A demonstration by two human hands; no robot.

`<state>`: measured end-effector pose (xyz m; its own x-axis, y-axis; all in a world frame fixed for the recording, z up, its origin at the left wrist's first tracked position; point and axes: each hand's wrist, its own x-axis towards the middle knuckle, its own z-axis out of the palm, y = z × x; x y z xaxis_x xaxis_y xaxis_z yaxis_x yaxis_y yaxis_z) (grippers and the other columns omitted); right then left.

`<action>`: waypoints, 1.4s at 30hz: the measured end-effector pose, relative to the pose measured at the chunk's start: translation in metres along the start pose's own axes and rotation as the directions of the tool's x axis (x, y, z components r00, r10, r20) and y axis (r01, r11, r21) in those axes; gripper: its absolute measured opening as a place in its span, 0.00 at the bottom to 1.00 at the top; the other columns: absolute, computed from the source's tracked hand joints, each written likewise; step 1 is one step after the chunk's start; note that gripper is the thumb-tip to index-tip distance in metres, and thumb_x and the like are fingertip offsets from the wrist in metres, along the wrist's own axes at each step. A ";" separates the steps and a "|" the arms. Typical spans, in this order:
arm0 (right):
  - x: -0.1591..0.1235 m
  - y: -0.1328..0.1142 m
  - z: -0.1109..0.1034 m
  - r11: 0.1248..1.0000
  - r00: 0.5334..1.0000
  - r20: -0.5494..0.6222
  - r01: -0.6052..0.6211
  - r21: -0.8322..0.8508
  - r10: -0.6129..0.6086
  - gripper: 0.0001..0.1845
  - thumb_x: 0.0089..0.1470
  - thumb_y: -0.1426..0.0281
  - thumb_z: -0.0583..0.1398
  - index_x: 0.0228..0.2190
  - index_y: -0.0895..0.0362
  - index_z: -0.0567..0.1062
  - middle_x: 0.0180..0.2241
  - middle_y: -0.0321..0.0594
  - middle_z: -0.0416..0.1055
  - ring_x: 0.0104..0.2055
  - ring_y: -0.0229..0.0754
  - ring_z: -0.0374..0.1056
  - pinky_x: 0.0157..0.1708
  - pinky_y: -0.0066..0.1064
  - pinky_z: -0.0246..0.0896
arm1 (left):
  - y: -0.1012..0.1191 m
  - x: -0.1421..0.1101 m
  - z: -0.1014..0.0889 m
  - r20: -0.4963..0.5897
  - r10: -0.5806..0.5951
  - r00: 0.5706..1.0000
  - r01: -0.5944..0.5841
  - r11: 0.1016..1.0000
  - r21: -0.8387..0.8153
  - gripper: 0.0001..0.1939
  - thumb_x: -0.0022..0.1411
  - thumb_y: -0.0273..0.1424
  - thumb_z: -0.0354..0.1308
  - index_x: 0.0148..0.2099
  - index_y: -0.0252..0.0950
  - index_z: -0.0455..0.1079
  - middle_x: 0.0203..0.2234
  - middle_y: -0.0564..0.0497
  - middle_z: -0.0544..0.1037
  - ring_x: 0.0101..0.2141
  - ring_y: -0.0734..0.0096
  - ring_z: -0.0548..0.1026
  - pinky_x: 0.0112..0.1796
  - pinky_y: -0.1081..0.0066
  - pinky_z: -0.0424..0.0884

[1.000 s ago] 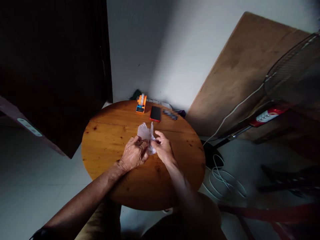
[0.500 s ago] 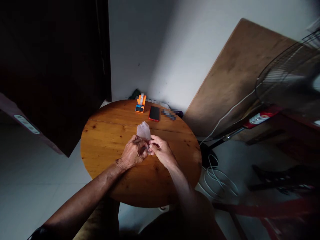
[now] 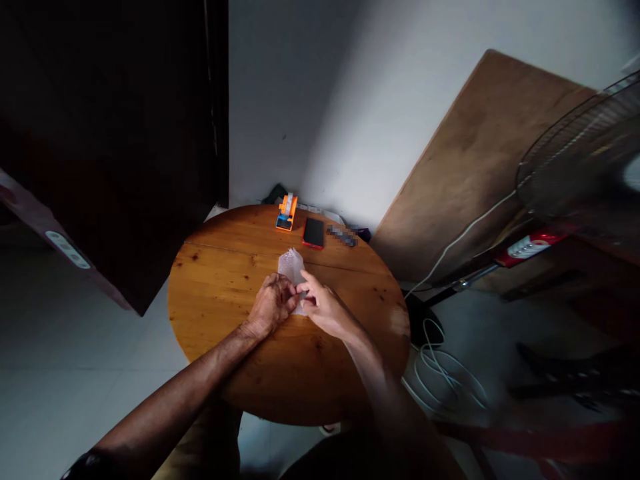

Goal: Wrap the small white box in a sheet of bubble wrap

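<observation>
A whitish, translucent sheet of bubble wrap point(image 3: 291, 263) lies on the round wooden table, its far end standing up in a ragged edge. My left hand point(image 3: 273, 301) is closed on its left side, fingers bent over the near part. From the right, my right hand point(image 3: 324, 303) reaches over the same near part, its fingers apart and the index finger stretched forward. The fingertips of both hands meet above the bubble wrap. Whether anything lies inside the wrap is hidden by the fingers.
Toward the back of the table point(image 3: 220, 280) stand an orange and blue tape dispenser point(image 3: 287, 213), a red-edged phone point(image 3: 313, 233) and a blurred-out dark item point(image 3: 342, 235). A fan point(image 3: 585, 153) stands at right, with a white cable point(image 3: 440, 363) coiled on the floor. A brown board point(image 3: 465, 147) leans on the wall.
My right hand's fingers have spread from a pinch near the left fingertips. More of the bubble wrap's near end shows. The whole view has shifted slightly.
</observation>
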<state>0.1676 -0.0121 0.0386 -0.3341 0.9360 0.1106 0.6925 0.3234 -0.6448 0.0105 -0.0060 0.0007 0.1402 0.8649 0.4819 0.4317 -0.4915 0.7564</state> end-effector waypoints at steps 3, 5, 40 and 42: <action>0.005 0.011 -0.010 0.971 0.999 0.030 -0.020 0.239 0.013 0.37 0.49 0.79 0.53 0.62 0.58 0.63 0.44 0.43 0.78 0.27 0.35 0.70 0.32 0.29 0.68 | -0.003 -0.001 0.003 0.008 0.007 1.000 -0.007 0.999 0.037 0.03 0.56 0.24 0.60 0.31 0.36 0.71 0.32 0.48 0.75 0.36 0.66 0.73 0.39 0.66 0.73; 0.010 0.017 -0.018 0.945 0.999 -0.011 -0.033 0.326 0.038 0.32 0.51 0.78 0.53 0.58 0.59 0.66 0.42 0.42 0.79 0.24 0.33 0.69 0.30 0.28 0.68 | -0.004 -0.002 0.005 -0.004 0.026 1.000 -0.026 0.997 0.075 0.04 0.55 0.23 0.60 0.32 0.37 0.71 0.33 0.48 0.75 0.37 0.65 0.74 0.41 0.64 0.73; 0.070 0.069 -0.016 0.794 0.910 -0.047 -0.333 0.508 0.412 0.13 0.46 0.70 0.67 0.37 0.58 0.75 0.29 0.40 0.76 0.23 0.38 0.70 0.11 0.21 0.57 | 0.000 0.000 0.005 0.058 0.221 0.974 -0.224 0.974 0.045 0.14 0.56 0.20 0.54 0.43 0.36 0.74 0.40 0.46 0.81 0.42 0.61 0.74 0.44 0.60 0.73; 0.076 0.065 -0.013 0.790 0.911 -0.025 -0.344 0.508 0.413 0.12 0.45 0.70 0.68 0.34 0.58 0.75 0.26 0.38 0.74 0.21 0.37 0.68 0.09 0.21 0.54 | 0.000 0.000 0.005 0.058 0.229 0.972 -0.232 0.972 0.037 0.14 0.57 0.20 0.53 0.43 0.36 0.74 0.40 0.46 0.81 0.41 0.62 0.74 0.44 0.60 0.73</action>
<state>0.1954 0.0819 0.0145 -0.0023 0.9892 -0.1465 0.3372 -0.1372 -0.9314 0.0147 -0.0055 -0.0013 0.2865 0.7335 0.6163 0.4202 -0.6743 0.6072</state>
